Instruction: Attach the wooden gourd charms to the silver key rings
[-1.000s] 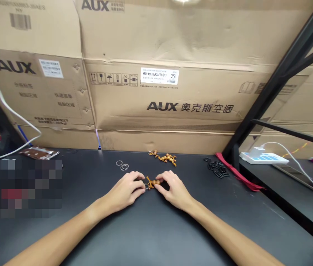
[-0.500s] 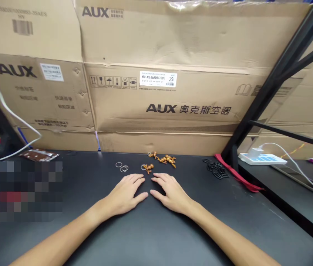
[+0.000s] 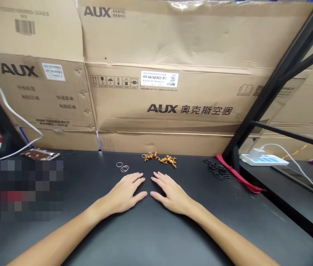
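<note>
My left hand (image 3: 128, 193) lies on the black tabletop (image 3: 134, 240) with its fingers stretched out and thumb apart, holding nothing. Opposite it, my right hand (image 3: 170, 193) rests the same way, open, a small gap between the two sets of fingertips. Beyond the fingertips is a cluster of golden-brown beaded charms (image 3: 167, 159), shaped like small gourds. Beside them on the left sits another such charm (image 3: 149, 156) with a thin metal ring. Several loose silver rings (image 3: 124, 168) lie just past my left hand.
Black loop-like pieces (image 3: 216, 169) lie in a pile at the right, beside a red strap (image 3: 239, 175). Cardboard boxes (image 3: 159, 122) wall off the back. A black metal frame post (image 3: 267, 85) stands right, near a white power strip (image 3: 264, 160). A brown packet (image 3: 41, 153) is far left.
The charm that lay nearer my fingertips is now farther back, close to the other charms. My hands have hardly moved. The view has shifted very slightly.
</note>
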`<state>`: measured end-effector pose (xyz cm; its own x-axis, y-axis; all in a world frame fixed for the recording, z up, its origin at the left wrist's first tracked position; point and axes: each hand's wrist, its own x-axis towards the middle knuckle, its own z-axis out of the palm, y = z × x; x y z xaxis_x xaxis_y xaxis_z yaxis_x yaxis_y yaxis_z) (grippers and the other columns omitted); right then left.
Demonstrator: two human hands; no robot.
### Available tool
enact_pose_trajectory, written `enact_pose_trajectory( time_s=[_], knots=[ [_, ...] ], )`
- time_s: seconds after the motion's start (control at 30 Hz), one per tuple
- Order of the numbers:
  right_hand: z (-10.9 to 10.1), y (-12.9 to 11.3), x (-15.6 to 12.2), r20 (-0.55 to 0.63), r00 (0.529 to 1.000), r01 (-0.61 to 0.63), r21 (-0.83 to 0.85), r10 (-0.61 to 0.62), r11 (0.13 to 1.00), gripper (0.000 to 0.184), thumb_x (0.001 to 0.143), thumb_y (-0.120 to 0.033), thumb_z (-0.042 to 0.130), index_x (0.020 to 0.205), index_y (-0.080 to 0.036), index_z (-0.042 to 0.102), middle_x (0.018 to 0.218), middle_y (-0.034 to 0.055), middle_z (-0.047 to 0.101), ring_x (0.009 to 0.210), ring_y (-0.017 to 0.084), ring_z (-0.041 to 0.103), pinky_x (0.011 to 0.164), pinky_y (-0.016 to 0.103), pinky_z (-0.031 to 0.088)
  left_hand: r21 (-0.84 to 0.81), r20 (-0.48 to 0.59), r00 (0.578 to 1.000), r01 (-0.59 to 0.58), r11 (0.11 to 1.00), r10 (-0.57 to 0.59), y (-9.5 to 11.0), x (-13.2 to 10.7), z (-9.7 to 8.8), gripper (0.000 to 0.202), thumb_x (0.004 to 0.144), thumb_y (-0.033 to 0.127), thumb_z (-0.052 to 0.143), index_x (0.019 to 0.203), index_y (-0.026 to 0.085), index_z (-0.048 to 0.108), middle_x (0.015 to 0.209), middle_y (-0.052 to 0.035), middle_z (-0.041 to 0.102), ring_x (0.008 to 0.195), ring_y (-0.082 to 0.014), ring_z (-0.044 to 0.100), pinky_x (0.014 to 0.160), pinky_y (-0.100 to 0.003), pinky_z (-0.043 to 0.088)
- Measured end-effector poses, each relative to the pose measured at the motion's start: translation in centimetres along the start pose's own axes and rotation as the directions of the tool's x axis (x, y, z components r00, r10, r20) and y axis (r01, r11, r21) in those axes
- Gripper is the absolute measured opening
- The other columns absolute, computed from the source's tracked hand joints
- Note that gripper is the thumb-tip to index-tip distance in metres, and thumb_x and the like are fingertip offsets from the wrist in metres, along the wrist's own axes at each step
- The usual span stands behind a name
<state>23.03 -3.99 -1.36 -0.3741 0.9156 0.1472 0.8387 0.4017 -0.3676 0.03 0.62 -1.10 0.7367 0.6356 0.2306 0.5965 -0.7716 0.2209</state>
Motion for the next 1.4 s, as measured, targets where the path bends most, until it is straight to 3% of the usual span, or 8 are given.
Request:
enact_pose_trajectory(
  time_s=[0.27,0.4,0.57,0.67,0.8,0.97,1.13,1.4],
  knots=[
    [0.3,0.3,-0.1,-0.015,1.000,0.012,0.019,-0.012,1.000,0.062,0.092,-0.056,0.040,0.141,-0.019,0.041,0.151,0.0093,0.029,0.142,0.025,0.021,0.117,0.047,0.017,-0.001,-0.043,0.999,0.026,1.000,-0.026,-0.2,-0.1,0.4,0.054,0.093,0.054,0.039,0.133,0.021,0.050,0.143,-0.0102,0.043,0.133,-0.0295,0.037,0.108,-0.046,0.033],
    [0.2,0.3,-0.1,-0.008,1.000,0.003,0.018,-0.003,1.000,0.063,0.092,-0.057,0.039,0.141,-0.018,0.041,0.151,0.0100,0.029,0.142,0.025,0.021,0.117,0.046,0.017,0.042,-0.147,0.975,0.173,0.984,-0.165,-0.4,-0.1,1.3,0.061,0.089,0.060,0.041,0.130,0.017,0.053,0.143,-0.0154,0.042,0.135,-0.0355,0.032,0.109,-0.053,0.029],
    [0.0,0.0,0.0,-0.003,1.000,0.002,0.025,-0.001,1.000,0.063,0.091,-0.056,0.040,0.140,-0.017,0.042,0.151,0.0108,0.030,0.141,0.025,0.022,0.117,0.046,0.017,0.091,-0.157,0.944,0.306,0.948,-0.290,-0.5,0.1,1.8,0.071,0.088,0.064,0.037,0.132,0.010,0.050,0.145,-0.0207,0.038,0.138,-0.0390,0.023,0.110,-0.056,0.024],
    [-0.1,-0.1,-0.1,0.004,1.000,0.000,0.024,0.000,1.000,0.063,0.092,-0.056,0.039,0.140,-0.016,0.042,0.151,0.0108,0.029,0.141,0.025,0.022,0.117,0.046,0.017,0.060,-0.098,0.965,0.249,0.967,-0.242,-0.4,0.1,1.1,0.069,0.089,0.063,0.037,0.132,0.011,0.049,0.145,-0.0200,0.038,0.138,-0.0370,0.027,0.109,-0.054,0.027],
    [0.0,0.0,-0.1,-0.004,1.000,0.010,0.017,-0.010,1.000,0.063,0.092,-0.057,0.039,0.141,-0.018,0.040,0.151,0.0103,0.029,0.141,0.025,0.022,0.117,0.046,0.017,-0.041,0.008,0.999,0.043,0.998,-0.043,0.1,-0.1,-0.2,0.057,0.092,0.056,0.039,0.133,0.017,0.049,0.145,-0.0132,0.040,0.135,-0.0294,0.035,0.110,-0.045,0.032],
    [0.1,0.1,-0.1,-0.024,0.999,0.042,0.024,-0.042,0.999,0.062,0.092,-0.054,0.041,0.144,-0.021,0.035,0.152,0.0085,0.029,0.141,0.024,0.022,0.117,0.046,0.017,-0.171,0.038,0.992,-0.111,0.979,0.119,0.9,-0.3,-1.0,0.053,0.092,0.045,0.048,0.139,0.024,0.040,0.143,-0.0077,0.045,0.132,-0.0259,0.041,0.108,-0.041,0.036],
    [0.0,0.0,-0.2,-0.008,0.999,0.052,0.024,-0.052,0.998,0.058,0.093,-0.052,0.041,0.142,-0.024,0.038,0.151,0.0083,0.031,0.141,0.025,0.022,0.116,0.049,0.018,-0.232,0.057,0.988,-0.127,0.964,0.144,1.2,-0.5,-1.1,0.057,0.091,0.039,0.051,0.143,0.026,0.033,0.144,-0.0065,0.044,0.131,-0.0250,0.042,0.108,-0.041,0.037],
    [0.0,0.1,-0.1,-0.014,1.000,0.024,0.023,-0.024,0.999,0.061,0.091,-0.057,0.040,0.140,-0.020,0.041,0.150,0.0104,0.032,0.141,0.024,0.024,0.116,0.047,0.018,-0.163,-0.013,0.994,-0.107,0.981,0.106,1.0,-0.4,-0.9,0.050,0.092,0.040,0.049,0.139,0.025,0.039,0.138,-0.0074,0.050,0.127,-0.0243,0.047,0.105,-0.040,0.040]
  ],
)
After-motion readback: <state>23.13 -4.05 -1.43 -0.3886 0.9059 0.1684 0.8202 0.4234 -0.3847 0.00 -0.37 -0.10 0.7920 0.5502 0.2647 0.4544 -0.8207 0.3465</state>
